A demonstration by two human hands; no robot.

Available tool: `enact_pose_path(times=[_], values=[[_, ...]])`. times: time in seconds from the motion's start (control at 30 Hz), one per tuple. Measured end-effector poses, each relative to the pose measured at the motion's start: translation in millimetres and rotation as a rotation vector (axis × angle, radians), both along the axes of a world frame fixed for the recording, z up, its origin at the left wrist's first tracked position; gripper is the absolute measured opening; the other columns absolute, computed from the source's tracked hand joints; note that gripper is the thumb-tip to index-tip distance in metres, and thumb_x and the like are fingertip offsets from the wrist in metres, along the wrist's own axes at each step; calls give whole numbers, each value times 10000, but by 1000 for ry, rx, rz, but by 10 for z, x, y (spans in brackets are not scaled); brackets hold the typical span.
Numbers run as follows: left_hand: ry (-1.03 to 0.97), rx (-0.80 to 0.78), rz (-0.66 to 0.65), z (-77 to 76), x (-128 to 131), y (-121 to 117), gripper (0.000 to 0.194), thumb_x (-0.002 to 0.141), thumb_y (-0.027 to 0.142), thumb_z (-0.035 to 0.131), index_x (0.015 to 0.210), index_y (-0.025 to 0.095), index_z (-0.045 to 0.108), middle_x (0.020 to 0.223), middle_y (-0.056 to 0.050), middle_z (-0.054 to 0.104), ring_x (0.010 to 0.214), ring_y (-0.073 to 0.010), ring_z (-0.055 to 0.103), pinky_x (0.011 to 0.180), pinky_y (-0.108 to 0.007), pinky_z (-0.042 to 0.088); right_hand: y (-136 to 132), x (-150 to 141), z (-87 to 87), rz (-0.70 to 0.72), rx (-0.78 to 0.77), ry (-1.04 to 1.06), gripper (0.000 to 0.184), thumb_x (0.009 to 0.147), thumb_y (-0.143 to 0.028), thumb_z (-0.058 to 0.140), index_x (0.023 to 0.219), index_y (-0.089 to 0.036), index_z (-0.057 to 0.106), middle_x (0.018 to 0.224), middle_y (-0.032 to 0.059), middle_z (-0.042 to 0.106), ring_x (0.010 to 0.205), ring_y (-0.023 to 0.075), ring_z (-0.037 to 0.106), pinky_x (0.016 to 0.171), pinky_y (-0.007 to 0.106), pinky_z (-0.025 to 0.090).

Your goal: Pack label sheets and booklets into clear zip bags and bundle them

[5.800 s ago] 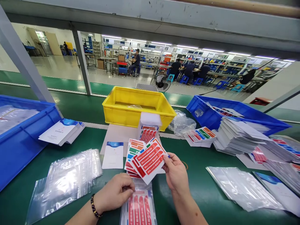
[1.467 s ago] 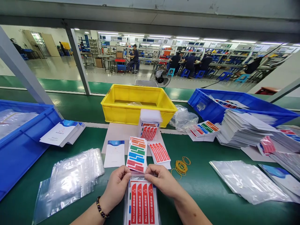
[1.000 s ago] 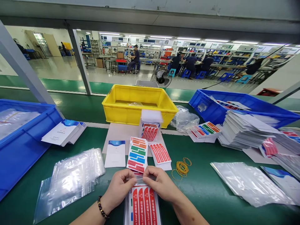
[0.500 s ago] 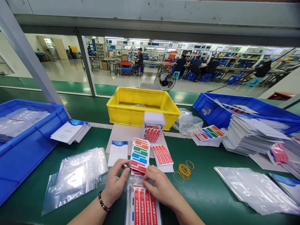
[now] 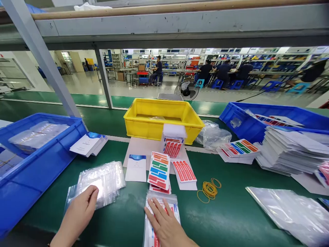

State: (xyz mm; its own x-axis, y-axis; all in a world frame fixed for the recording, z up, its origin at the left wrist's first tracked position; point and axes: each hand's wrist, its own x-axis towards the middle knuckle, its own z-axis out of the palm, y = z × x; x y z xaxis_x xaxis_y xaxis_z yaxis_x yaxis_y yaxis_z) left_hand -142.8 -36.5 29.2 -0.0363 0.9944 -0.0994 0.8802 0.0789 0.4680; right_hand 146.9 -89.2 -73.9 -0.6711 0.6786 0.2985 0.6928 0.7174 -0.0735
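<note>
My right hand (image 5: 166, 223) lies flat, fingers spread, on a clear zip bag (image 5: 151, 202) that holds red label sheets, at the near edge of the green bench. My left hand (image 5: 78, 212) rests open on the near end of a stack of empty clear bags (image 5: 102, 178) to the left. Just beyond the filled bag sit a pile of multicolour label sheets (image 5: 159, 169), a pile of red label sheets (image 5: 183, 171) and a white booklet with a blue top (image 5: 136, 167).
A yellow bin (image 5: 159, 128) stands at centre back, with blue bins at left (image 5: 31, 164) and right (image 5: 246, 127). Yellow rubber bands (image 5: 209, 188), stacked booklets (image 5: 288, 151), more clear bags (image 5: 290, 209) and a booklet pile (image 5: 88, 144) lie around. People work at benches in the background.
Both hands left the mouth of the filled bag. My left hand moved left onto the stack of empty bags. My right hand flattened onto the filled bag. The view shifted left.
</note>
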Motion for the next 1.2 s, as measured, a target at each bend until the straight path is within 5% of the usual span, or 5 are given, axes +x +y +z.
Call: enact_pose_path(times=[0.2,0.33,0.73,0.97,1.2], values=[[258,-211,-24,-139,-188,21,262,787,394,409,590,222,414,610,-32,603,602,-211,555,521,-269,270,-4,15,-164,1,8,65,680,810,-453,511,1389,-184,277,1306,169,492,1165,361,476,918,514,384],[245,-201,-59,-198,-196,20,254,800,291,367,574,211,450,654,-46,624,635,-201,563,532,-264,267,7,-28,-146,65,-8,192,752,748,-615,505,1348,-188,350,1308,193,486,1190,376,447,935,539,378],[233,-191,-91,-85,-60,-20,230,807,232,369,624,197,503,673,-53,639,630,-194,568,527,-258,271,267,-245,799,6,-152,510,177,825,-252,503,941,-185,617,986,122,666,1030,281,575,878,461,466],[1,-52,-355,-75,684,-320,213,794,195,388,624,209,515,622,-31,614,571,-171,539,530,-263,284,259,-433,672,-186,-519,596,437,827,-356,488,1210,-145,497,851,87,690,592,185,634,585,303,520],[-467,-24,-312,-131,1013,-246,263,830,343,426,678,191,577,694,-34,617,651,-168,537,615,-254,379,259,-376,400,-141,-162,401,441,822,-123,302,1230,-100,469,850,150,679,707,255,662,558,340,529]])
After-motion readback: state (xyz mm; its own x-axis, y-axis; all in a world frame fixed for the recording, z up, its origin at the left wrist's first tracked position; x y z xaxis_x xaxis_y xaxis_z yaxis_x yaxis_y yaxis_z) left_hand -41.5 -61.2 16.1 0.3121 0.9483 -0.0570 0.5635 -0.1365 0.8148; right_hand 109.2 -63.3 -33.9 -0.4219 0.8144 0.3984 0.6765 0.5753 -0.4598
